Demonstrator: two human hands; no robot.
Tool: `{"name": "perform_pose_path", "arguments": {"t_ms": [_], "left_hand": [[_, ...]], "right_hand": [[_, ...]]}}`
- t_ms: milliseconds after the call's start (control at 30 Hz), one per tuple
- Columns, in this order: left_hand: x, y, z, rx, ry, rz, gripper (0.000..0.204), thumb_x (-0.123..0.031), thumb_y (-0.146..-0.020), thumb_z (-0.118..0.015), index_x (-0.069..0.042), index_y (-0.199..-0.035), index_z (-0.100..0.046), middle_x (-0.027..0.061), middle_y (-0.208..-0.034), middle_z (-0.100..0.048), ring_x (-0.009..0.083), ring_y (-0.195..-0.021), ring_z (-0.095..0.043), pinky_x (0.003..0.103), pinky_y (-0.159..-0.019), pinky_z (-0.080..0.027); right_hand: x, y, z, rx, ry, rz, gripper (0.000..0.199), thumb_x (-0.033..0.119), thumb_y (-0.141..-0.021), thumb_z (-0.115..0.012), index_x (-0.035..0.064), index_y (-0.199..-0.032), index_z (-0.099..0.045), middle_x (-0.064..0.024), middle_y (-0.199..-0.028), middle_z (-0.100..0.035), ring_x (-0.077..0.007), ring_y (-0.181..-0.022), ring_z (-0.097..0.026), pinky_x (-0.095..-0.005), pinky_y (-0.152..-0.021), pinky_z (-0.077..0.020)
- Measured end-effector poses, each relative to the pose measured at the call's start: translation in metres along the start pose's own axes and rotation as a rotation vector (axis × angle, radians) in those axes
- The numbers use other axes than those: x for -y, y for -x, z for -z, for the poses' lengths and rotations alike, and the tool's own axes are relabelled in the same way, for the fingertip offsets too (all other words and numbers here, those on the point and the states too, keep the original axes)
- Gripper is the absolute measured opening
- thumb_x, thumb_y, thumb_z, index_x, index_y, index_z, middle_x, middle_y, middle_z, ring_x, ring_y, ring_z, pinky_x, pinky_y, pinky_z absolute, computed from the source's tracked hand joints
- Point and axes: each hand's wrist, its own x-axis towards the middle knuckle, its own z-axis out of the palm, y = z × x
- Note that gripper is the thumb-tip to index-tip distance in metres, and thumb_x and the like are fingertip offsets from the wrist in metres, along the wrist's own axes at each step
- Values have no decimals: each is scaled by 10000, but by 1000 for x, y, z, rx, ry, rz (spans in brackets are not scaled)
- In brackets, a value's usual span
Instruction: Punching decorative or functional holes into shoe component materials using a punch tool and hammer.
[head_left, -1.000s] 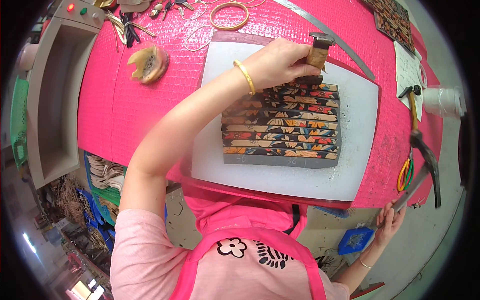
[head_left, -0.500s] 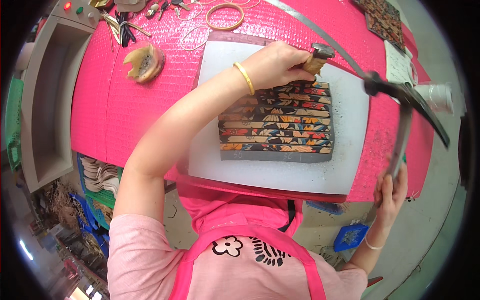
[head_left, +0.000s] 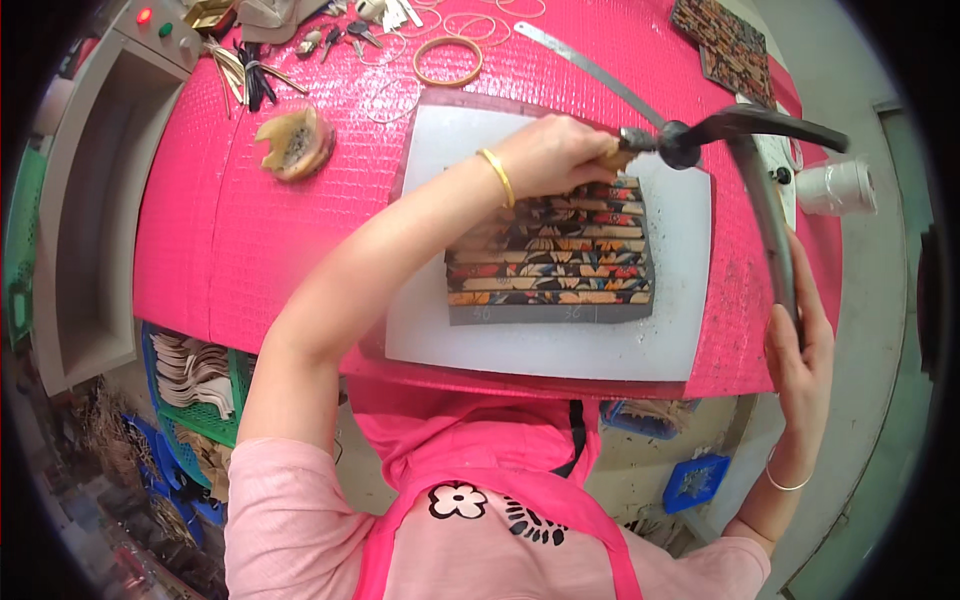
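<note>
My left hand is closed around a metal, punch-like tool with a tan wrapping, held over the far edge of a floral-patterned material. Its lower end is hidden behind my fingers. The material lies in several parallel strips over a dark grey backing, on a white board. My right hand grips the handle of a hammer. The round face of the hammer head appears right beside the tool's metal end; I cannot tell whether they touch.
A cut-open cup with dark bits stands left on the pink table. Behind the board lie a wooden ring and a steel ruler. Floral pieces lie far right, near a white spool.
The hammer head has swung left to the tool's metal end, and my right hand has risen. My left hand keeps its hold on the tool. The whole view has shifted slightly.
</note>
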Motion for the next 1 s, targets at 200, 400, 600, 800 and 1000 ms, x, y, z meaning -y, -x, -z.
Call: {"name": "perform_pose_path", "arguments": {"t_ms": [200,400,600,800,1000], "left_hand": [[-2,1,0,-26,-52,-11,243,-160,-728,-663,-5,-690,-479,122,-636,-541,268,-597,-561,344,-527,-440],[-10,7,1,-322,546,337,203,-174,-752,-659,-16,-874,-624,119,-697,-632,175,-598,-628,283,-553,-481],[-8,5,-1,-26,70,214,194,-177,-754,-654,-25,-865,-605,134,-732,-619,255,-628,-602,300,-582,-473],[-3,4,1,41,25,164,187,-171,-757,-649,-26,-864,-602,131,-742,-623,271,-675,-615,312,-593,-477],[-2,4,-1,30,14,114,186,-167,-746,-656,-24,-844,-588,135,-722,-607,285,-653,-594,325,-575,-465]], "right_hand": [[-28,10,-34,107,116,-108,497,68,-818,-442,33,-1306,-354,-109,-1205,-507,-121,-778,-508,-228,-691,-392],[-60,16,-53,120,97,-81,513,86,-812,-446,59,-1315,-344,-153,-1081,-571,-112,-616,-440,-244,-625,-401],[-73,16,-48,103,113,-4,529,98,-814,-453,72,-1328,-330,-106,-882,-596,-77,-519,-397,-230,-520,-365],[-73,14,-51,122,42,-52,529,110,-824,-454,60,-1333,-320,-57,-784,-555,-52,-513,-332,-206,-478,-307],[-101,22,-48,115,3,-48,526,129,-841,-456,69,-1342,-307,-6,-739,-530,-39,-506,-291,-190,-453,-266]]}}
